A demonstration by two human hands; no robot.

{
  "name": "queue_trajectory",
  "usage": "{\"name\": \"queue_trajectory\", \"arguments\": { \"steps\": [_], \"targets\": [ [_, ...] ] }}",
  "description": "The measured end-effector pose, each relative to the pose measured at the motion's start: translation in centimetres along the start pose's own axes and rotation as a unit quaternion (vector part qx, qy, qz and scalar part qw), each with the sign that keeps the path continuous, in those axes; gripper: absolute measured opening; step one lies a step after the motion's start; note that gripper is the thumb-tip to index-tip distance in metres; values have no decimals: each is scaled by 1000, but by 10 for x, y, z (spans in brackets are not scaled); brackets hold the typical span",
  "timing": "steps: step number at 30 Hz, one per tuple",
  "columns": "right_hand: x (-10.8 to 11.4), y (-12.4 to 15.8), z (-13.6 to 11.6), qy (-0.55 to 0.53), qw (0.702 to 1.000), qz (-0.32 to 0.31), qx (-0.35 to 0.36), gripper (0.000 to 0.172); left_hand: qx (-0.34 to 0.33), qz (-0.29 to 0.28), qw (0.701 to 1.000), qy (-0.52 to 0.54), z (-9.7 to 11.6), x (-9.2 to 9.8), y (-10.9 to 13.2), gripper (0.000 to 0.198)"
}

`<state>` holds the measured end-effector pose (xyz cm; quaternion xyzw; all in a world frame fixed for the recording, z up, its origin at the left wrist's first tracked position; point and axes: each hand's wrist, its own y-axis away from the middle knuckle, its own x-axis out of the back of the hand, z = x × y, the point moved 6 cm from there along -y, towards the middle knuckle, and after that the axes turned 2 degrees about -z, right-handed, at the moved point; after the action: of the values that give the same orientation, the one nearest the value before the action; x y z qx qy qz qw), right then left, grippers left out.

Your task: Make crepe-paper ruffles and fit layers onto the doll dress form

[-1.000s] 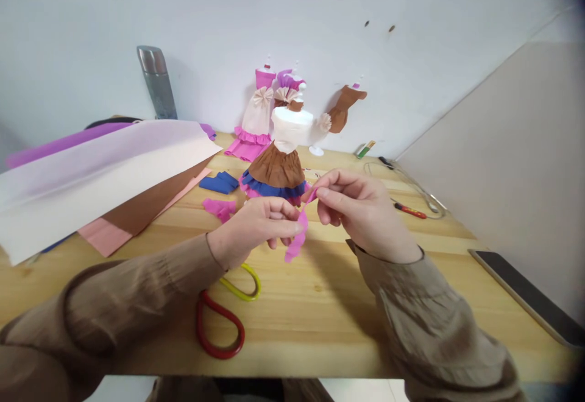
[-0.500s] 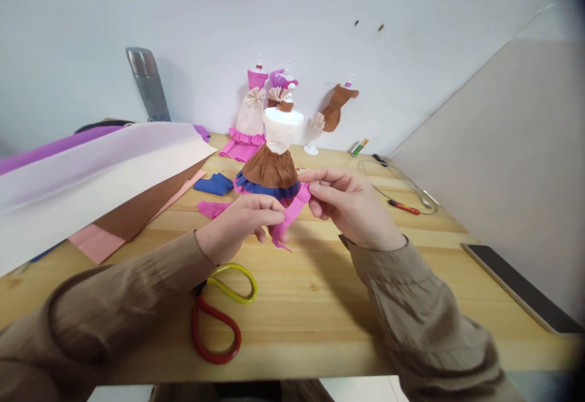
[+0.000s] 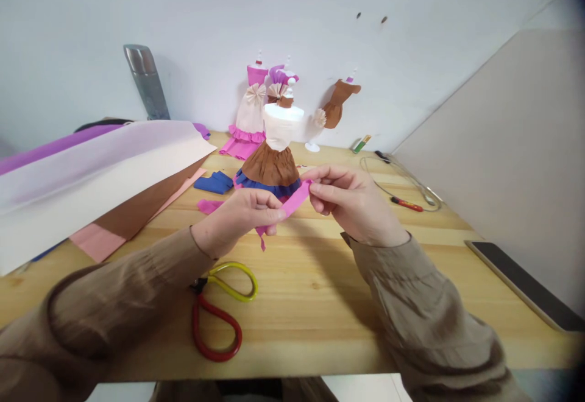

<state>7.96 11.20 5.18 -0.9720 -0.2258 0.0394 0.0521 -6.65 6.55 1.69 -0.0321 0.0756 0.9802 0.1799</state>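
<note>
Pinching a narrow pink paper strip (image 3: 295, 201) in tight grips, the left hand (image 3: 242, 218) and right hand (image 3: 359, 202) hover near the small brown-skirted white mannequin (image 3: 278, 130)

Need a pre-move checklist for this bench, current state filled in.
1. Left hand on pink strip: ok, pinched, with a short tail hanging below.
2. Right hand on the strip's far end: ok, pinched at the fingertips.
3. Strip spanning between the hands: ok, no slack visible.
4. Scissors out of the hands: ok, lying on the table.
5. Scissor blades closed: cannot tell, left sleeve hides them.
6. Nearest dress form upright: ok, beyond the hands.
</note>
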Motion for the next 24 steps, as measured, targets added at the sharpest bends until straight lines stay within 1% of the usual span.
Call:
{"name": "queue_trajectory", "arguments": {
  "steps": [4,8,11,14,16,18,19,21,24],
  "targets": [
    [0,0,-2,-13,1000,9,3,14,-10,7,1000,-24,10,7,2,14],
    [-2,-1,-2,-48,999,4,-3,13,-5,6,996,-87,21,17,5,17],
    [-6,-5,-6,-75,997,1,22,15,-44,14,989,-143,34,24,7,19],
    [-10,-11,-13,-69,996,16,58,19,-96,65,969,-217,48,32,8,19],
    [-12,-15,-16,-67,994,29,77,23,-135,106,943,-283,58,36,7,19],
    [-13,-19,-18,-69,992,46,98,26,-174,132,917,-334,67,37,5,18],
    [-13,-22,-19,-63,991,56,109,26,-190,139,909,-345,71,36,4,17],
    [-10,-26,-19,-39,988,78,130,24,-208,138,906,-342,76,36,0,18],
    [-4,-33,-17,2,980,117,160,22,-201,129,913,-331,79,39,-7,17]
  ]
}}
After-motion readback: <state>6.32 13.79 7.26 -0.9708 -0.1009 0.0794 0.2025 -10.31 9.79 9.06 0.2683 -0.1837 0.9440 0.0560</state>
